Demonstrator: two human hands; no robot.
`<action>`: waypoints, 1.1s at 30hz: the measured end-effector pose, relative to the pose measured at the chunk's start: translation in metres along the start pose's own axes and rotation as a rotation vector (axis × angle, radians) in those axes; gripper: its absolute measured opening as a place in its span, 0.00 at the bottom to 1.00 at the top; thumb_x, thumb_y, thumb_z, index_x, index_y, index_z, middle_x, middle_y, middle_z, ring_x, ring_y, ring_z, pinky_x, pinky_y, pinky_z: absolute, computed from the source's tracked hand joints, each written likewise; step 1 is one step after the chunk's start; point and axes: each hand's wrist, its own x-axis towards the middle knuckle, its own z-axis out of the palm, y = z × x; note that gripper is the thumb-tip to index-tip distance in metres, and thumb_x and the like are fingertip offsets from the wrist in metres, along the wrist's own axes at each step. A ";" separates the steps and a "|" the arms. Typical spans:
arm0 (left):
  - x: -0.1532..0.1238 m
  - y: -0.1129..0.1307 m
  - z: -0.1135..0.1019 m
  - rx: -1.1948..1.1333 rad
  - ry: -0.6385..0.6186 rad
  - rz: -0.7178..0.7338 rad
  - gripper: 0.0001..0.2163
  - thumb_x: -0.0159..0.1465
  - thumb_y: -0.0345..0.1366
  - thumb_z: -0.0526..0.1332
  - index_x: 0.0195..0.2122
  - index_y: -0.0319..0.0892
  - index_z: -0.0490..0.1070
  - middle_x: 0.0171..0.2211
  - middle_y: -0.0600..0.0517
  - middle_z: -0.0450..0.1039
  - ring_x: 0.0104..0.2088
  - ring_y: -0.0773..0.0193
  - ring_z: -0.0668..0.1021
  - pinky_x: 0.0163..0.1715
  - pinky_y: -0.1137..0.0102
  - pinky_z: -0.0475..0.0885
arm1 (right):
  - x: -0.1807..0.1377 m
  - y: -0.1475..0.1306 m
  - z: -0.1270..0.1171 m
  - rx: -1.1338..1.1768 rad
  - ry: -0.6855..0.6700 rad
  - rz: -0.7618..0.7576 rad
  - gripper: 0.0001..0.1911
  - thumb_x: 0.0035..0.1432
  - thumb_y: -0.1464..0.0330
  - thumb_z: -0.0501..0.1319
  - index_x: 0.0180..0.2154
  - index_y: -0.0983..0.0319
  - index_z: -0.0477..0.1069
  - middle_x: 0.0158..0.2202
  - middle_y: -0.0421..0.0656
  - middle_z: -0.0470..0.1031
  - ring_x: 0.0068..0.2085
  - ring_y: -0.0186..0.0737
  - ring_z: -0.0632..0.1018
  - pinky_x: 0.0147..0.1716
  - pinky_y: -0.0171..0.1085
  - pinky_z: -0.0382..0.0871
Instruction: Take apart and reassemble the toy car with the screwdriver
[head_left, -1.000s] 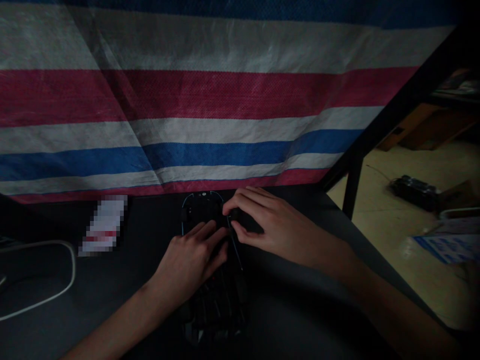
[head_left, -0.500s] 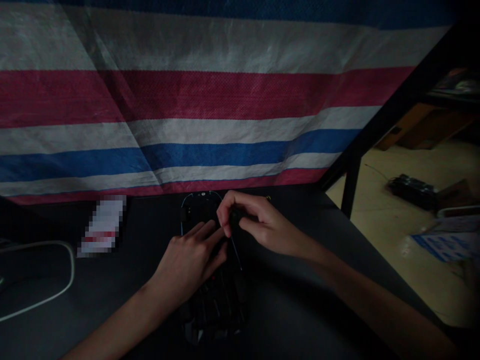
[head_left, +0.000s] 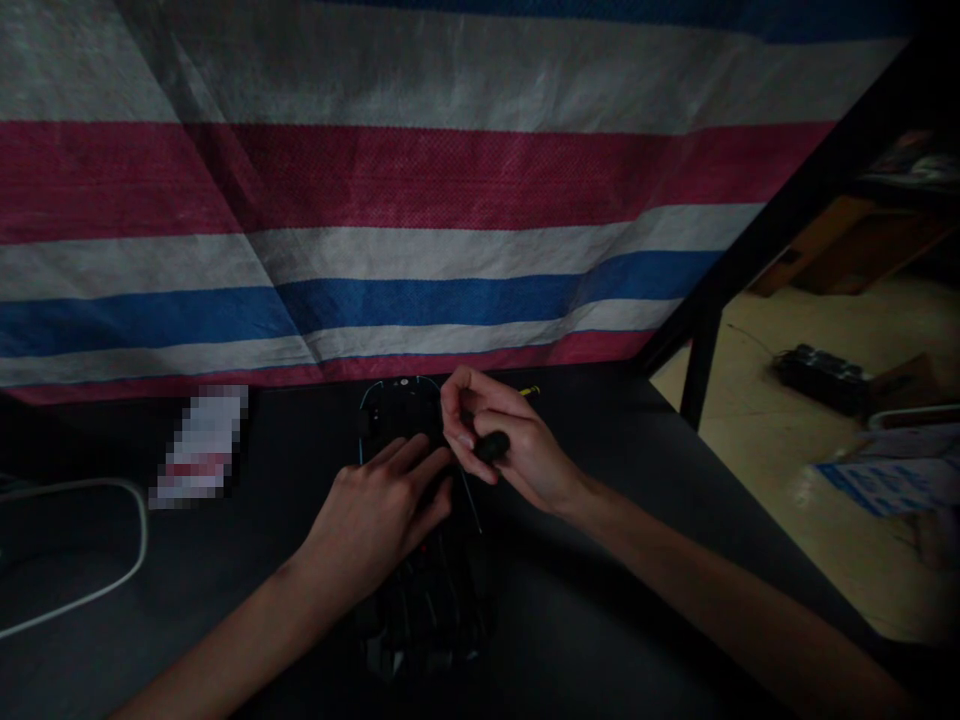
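Note:
A long black device [head_left: 431,590], with thin light-blue lines along its far edges, lies on the dark table. It looks like a toy car, though dim light hides most of its detail. My left hand [head_left: 379,500] rests over its middle, fingers curled against it and holding it in place. Just above its right edge, my right hand [head_left: 502,435] is closed around what looks like a screwdriver [head_left: 492,446]. Only the dark rounded end of its handle shows, turned toward me; fingers hide the rest. Beyond that hand lies a small yellow-and-black item [head_left: 531,391].
Behind the table [head_left: 600,470] hangs a striped red, white and blue sheet [head_left: 420,180]. On the left are a blurred-out white item [head_left: 202,445] and a pale curved frame [head_left: 142,530]. A dark post [head_left: 703,365] stands right, with boxes and a black object [head_left: 821,378] on the floor.
My right hand has turned and shifted slightly right, bringing the dark handle end into view. The left hand stays on the black device. The camera view has moved slightly.

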 end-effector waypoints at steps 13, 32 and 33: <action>0.001 0.000 0.001 0.027 0.047 0.012 0.10 0.74 0.38 0.58 0.54 0.47 0.73 0.48 0.48 0.78 0.46 0.51 0.83 0.36 0.58 0.82 | 0.021 0.023 0.003 0.203 0.074 -0.044 0.34 0.71 0.42 0.43 0.32 0.61 0.71 0.12 0.30 0.53 0.15 0.29 0.48 0.17 0.34 0.42; 0.010 -0.007 -0.015 -0.218 -0.120 -0.070 0.10 0.74 0.41 0.59 0.53 0.54 0.75 0.47 0.56 0.82 0.41 0.61 0.84 0.37 0.69 0.73 | -0.044 0.056 -0.037 -0.038 0.360 0.304 0.19 0.63 0.51 0.61 0.38 0.61 0.69 0.24 0.31 0.58 0.22 0.26 0.53 0.21 0.29 0.40; 0.012 -0.007 -0.017 -0.226 -0.144 -0.092 0.10 0.73 0.42 0.60 0.53 0.54 0.75 0.44 0.57 0.82 0.38 0.61 0.84 0.35 0.69 0.72 | -0.046 0.060 -0.034 -0.057 0.349 0.323 0.19 0.63 0.51 0.61 0.38 0.60 0.69 0.25 0.32 0.59 0.22 0.26 0.55 0.21 0.29 0.42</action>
